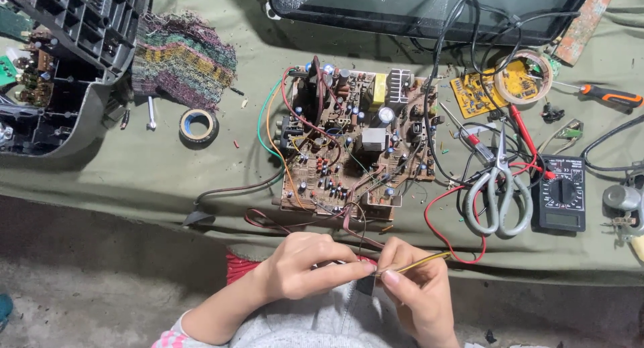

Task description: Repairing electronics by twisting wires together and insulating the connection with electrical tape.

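Here both hands (305, 264) (416, 287) pinch a yellow wire (419, 260) below the circuit board (349, 147).

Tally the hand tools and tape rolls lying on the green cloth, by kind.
Scissors: 1
Orange-handled screwdriver: 1
Multimeter: 1
Tape rolls: 2, a dark one with a blue core and a pale one
Total: 5

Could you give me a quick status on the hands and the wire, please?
Left hand and right hand both pinching the thin yellow wire at their fingertips. Circuit board just beyond. Scissors lie to the right, apart from the hands.
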